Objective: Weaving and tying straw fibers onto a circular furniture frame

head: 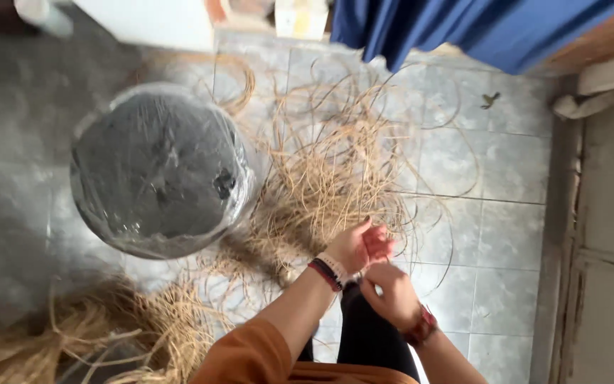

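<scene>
Grey tiled floor (pixel 506 235); tangled tan straw strands (pixel 328 171) lie mid-floor beside a round dark plastic-wrapped tub (pixel 154 167). Left hand (pixel 360 245) and right hand (pixel 392 291) touch, pinching thin strands.

Tan fibre strands (pixel 328 178) lay in a loose, tangled heap on the floor tiles, w/ thin loops curling outward. Nearest ends were gathered approx. at the hands; exact grip couldn't be told.
</scene>
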